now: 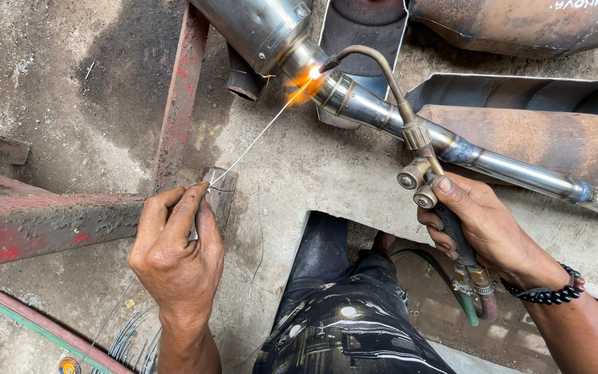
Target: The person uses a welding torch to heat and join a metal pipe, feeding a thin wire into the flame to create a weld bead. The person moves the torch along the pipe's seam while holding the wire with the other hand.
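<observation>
My left hand (178, 246) pinches a thin filler wire (257, 135) that runs up and right to a glowing orange spot (306, 86) on a shiny metal exhaust pipe (375, 111). My right hand (475, 228) grips the handle of a brass gas torch (417, 149). Its curved nozzle (354, 54) points at the same glowing joint, where the pipe meets a wider steel muffler (254, 24). A black bead bracelet (545, 291) circles my right wrist.
A rusty red steel frame (50, 221) lies left on the concrete floor (299, 173). Rusted muffler shells (541, 135) sit right and at top. Green and red hoses (468, 305) hang from the torch. Several spare wires (133, 339) lie below, my dark-trousered knee (340, 305) beside them.
</observation>
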